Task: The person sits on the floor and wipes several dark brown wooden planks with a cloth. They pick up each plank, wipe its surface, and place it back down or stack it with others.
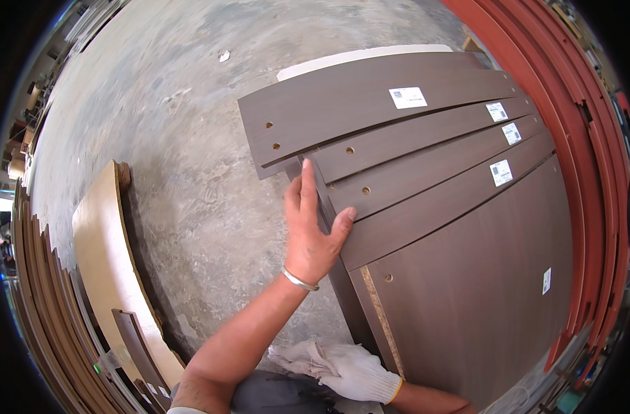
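My left hand (pixel 311 231) is bare, with a silver bangle at the wrist. Its fingers are spread along the left ends of several dark brown boards, the index pointing away and the thumb over a board's corner. I cannot tell whether it presses on them. The nearest narrow board (pixel 425 210) and the top far board (pixel 335 93) have drilled holes and white labels. A wide dark brown panel (pixel 466 290) lies closer to me, raw chipboard showing on its left edge. My right hand (pixel 360 372), in a white knitted glove, is closed on a crumpled whitish cloth (pixel 297 357) near my lap.
Red metal beams (pixel 570 172) run along the right side. At the left lies a tan board (pixel 101 228), with a short brown strip (pixel 137 348) on it and several long brown boards (pixel 42 303) stacked beyond. A white scrap (pixel 224 56) lies on the concrete floor (pixel 177 138).
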`<state>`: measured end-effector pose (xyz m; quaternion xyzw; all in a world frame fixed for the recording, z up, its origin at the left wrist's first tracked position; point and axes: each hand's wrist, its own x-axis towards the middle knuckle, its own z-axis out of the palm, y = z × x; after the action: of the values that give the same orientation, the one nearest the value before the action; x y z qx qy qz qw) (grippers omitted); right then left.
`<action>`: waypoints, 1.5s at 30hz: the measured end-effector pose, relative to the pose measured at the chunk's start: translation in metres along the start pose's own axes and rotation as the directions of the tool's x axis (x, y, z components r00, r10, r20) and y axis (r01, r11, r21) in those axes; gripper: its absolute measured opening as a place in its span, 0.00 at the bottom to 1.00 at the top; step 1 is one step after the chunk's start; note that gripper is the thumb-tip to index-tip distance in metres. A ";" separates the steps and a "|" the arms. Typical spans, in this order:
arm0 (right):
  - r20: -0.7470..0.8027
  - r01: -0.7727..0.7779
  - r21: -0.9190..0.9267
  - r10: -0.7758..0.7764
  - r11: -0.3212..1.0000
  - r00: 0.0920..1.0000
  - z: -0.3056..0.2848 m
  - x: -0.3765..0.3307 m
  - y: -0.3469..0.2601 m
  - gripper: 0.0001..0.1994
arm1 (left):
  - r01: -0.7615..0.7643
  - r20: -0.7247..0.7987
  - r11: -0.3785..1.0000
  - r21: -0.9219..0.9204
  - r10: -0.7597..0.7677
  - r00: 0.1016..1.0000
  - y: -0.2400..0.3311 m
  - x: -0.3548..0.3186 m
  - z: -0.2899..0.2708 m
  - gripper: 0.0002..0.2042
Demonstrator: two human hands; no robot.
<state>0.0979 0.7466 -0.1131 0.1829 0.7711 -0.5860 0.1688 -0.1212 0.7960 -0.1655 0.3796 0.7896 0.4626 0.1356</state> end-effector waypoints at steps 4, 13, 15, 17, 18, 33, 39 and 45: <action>0.013 -0.094 0.041 0.093 0.995 0.996 -0.008 0.005 -0.010 0.18 | 0.041 0.029 0.991 -0.124 -0.037 0.999 -0.002 -0.001 -0.001 0.48; 0.319 -0.402 0.668 0.248 0.626 0.915 0.001 0.001 0.028 0.19 | -0.071 0.017 0.997 -0.031 0.071 0.997 -0.003 0.005 0.002 0.43; 0.182 -0.241 0.834 0.164 0.496 0.969 -0.012 0.005 0.008 0.23 | -0.069 0.024 0.998 0.008 0.068 0.997 -0.004 0.005 -0.001 0.43; -0.079 0.076 0.983 0.012 0.167 0.997 -0.024 0.004 -0.011 0.29 | -0.085 0.034 0.996 0.037 0.084 0.996 -0.004 0.004 0.000 0.42; -0.074 0.070 0.994 0.042 0.084 0.996 -0.025 -0.003 -0.002 0.35 | -0.086 0.042 0.995 0.053 0.084 0.996 -0.001 0.004 0.000 0.41; -0.550 -0.259 -0.807 -0.516 0.531 0.656 -0.180 0.124 -0.021 0.20 | -0.241 0.185 0.917 0.319 0.189 0.964 -0.009 0.019 -0.005 0.41; -0.962 -0.669 -0.237 -0.073 0.705 0.264 -0.308 0.073 0.024 0.17 | -0.296 0.218 0.917 0.268 0.242 0.946 0.007 0.019 -0.010 0.40; -0.765 -0.505 -0.635 -0.381 0.585 0.520 -0.231 0.085 0.017 0.19 | -0.311 0.236 0.910 0.273 0.251 0.939 0.005 0.018 -0.014 0.39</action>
<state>0.0211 0.9806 -0.1088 0.3777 0.9147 0.0096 -0.1434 -0.1391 0.8015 -0.1513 0.5496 0.7713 0.3098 0.0837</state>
